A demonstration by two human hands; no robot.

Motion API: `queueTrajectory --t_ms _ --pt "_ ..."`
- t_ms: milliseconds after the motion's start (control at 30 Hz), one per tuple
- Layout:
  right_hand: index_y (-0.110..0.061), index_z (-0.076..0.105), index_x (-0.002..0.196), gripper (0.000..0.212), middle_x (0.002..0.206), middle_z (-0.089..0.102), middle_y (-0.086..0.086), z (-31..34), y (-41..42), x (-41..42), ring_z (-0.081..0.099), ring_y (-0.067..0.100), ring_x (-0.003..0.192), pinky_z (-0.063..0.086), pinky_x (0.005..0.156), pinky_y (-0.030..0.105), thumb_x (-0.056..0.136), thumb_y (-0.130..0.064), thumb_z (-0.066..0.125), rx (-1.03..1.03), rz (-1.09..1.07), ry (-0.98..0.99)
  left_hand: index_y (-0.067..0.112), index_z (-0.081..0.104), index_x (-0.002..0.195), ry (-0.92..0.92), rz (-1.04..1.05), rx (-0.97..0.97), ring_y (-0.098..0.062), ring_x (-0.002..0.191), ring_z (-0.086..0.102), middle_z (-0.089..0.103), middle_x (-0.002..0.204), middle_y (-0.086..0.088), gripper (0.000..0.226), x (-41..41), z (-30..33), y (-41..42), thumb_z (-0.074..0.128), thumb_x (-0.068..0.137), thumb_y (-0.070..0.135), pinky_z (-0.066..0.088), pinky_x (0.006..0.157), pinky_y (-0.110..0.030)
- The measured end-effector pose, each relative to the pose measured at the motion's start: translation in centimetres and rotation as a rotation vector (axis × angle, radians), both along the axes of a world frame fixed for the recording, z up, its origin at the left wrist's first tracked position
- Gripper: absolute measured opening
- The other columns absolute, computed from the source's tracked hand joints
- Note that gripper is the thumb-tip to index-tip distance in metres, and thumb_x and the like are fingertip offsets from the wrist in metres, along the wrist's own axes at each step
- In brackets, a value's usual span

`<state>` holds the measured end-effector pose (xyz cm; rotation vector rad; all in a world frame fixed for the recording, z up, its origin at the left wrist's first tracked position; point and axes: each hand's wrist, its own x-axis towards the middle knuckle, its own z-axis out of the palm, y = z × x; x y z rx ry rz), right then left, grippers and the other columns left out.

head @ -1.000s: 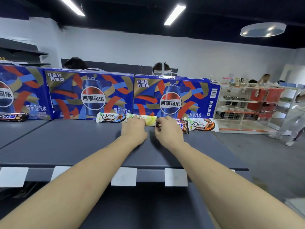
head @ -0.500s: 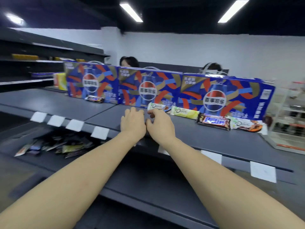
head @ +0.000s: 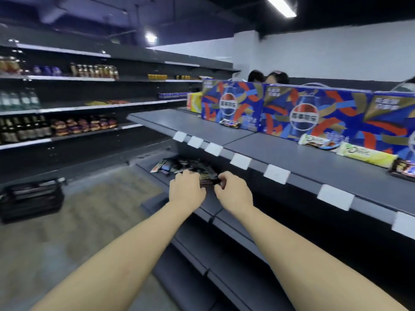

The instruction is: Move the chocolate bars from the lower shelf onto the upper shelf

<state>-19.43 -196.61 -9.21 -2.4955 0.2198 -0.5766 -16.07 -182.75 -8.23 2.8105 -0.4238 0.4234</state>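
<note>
A pile of chocolate bars (head: 186,163) lies on the dark lower shelf (head: 143,162). My left hand (head: 186,190) rests at the pile's near edge with its fingers bent over the bars; blur hides whether it holds one. My right hand (head: 233,193) pinches the end of a dark chocolate bar (head: 208,181) that lies between the two hands. On the upper shelf (head: 292,158) lie a white Dove bar (head: 318,142), a yellow-green Dove bar (head: 366,154), a dark bar (head: 404,170) at the right edge and another dark bar (head: 230,124) further left.
Blue Pepsi cartons (head: 314,111) stand along the back of the upper shelf, with people's heads (head: 276,77) behind them. White price tags (head: 240,161) line its front edge. A black basket (head: 31,198) sits on the floor at left. Stocked shelves (head: 56,126) fill the far left.
Both hands have left the upper shelf, come down and to the left, and now reach the pile on the lower shelf. My view has swung left and down.
</note>
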Motion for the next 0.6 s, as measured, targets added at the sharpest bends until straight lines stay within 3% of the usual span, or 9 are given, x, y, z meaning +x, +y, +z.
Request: queueTrajectory --t_ms 267,600 --pt "-0.021 0.042 0.141 0.052 0.128 0.056 0.002 -5.9 6.6 6.1 0.055 0.022 0.114 0.048 0.084 0.033 0.093 -0.032 0.056 0.006 0.076 0.307 0.022 0.056 0.123 0.188 0.074 -0.072 -0.029 0.117 0.046 0.051 0.123 -0.008 0.034 4.0 -4.8 8.7 0.055 0.091 0.035 0.044 0.091 -0.038" --pt "-0.019 0.034 0.145 0.059 0.131 0.054 0.004 -10.7 12.0 17.9 0.054 0.024 0.116 0.046 0.082 0.032 0.091 -0.031 0.056 0.108 -0.051 0.449 0.021 0.054 0.128 0.278 0.009 -0.102 -0.028 0.118 0.046 0.05 0.125 -0.007 0.037 15.8 -8.4 15.8 0.055 0.092 0.029 0.044 0.091 -0.038"
